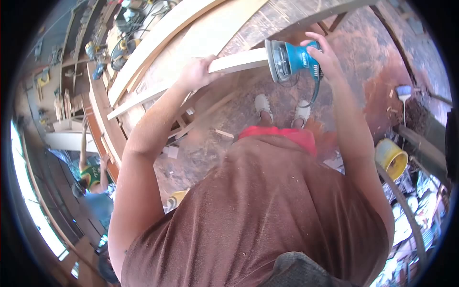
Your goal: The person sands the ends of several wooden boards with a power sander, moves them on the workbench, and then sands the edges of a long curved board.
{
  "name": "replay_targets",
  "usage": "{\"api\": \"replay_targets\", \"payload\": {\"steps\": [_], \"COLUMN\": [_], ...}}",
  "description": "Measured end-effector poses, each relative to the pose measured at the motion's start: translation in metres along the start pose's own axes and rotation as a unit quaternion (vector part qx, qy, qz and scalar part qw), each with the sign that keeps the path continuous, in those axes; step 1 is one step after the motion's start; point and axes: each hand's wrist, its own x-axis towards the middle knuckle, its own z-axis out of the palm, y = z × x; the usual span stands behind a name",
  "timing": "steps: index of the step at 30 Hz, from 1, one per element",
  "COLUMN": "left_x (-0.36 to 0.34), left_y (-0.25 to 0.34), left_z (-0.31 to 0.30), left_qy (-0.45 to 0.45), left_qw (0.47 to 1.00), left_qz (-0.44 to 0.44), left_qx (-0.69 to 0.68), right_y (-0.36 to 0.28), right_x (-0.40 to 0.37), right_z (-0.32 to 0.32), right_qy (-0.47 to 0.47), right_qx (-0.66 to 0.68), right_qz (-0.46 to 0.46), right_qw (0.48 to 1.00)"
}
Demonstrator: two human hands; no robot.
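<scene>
A long, narrow pale wooden strip (239,61) lies at a slant across the upper middle. My left hand (196,72) is wrapped round it, fingers on its upper side. At the strip's right end, a blue electric sander (299,56) stands with its round pad turned to the left, against or very near the wood. My right hand (323,55) grips the sander's body from the right, with one finger lifted off. The sander's cord hangs down beneath it. Where exactly the pad meets the strip is hard to make out.
Behind the strip are a workbench (253,29) and a curved board (158,36). Tools (119,52) lie at the upper left. A co-worker (93,177) is at the far left. At the right are a yellow bucket (392,158) and a brush (404,91).
</scene>
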Motion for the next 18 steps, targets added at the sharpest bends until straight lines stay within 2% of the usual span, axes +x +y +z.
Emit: {"api": "replay_targets", "payload": {"steps": [1,5,8,10,18], "left_x": [0.003,0.007,0.008,0.008,0.006], "left_y": [-0.001,0.005,0.002,-0.003,0.004], "left_z": [-0.001,-0.007,-0.005,0.002,-0.004], "left_qy": [0.018,-0.004,-0.003,0.035,0.017], "left_qw": [1.0,1.0,1.0,0.999,1.0], "left_qz": [0.007,0.004,0.0,0.026,0.011], "left_qx": [-0.024,-0.002,0.002,-0.033,0.017], "right_y": [0.005,0.012,-0.004,-0.014,-0.016], "right_x": [0.0,-0.007,-0.012,-0.013,-0.007], "right_z": [0.0,0.001,0.007,0.007,0.007], "right_qy": [0.015,0.024,0.014,0.014,0.012], "right_qx": [0.006,0.007,-0.017,-0.009,-0.015], "right_qz": [0.002,0.007,-0.034,-0.03,-0.016], "right_qw": [1.0,1.0,0.999,0.999,1.0]}}
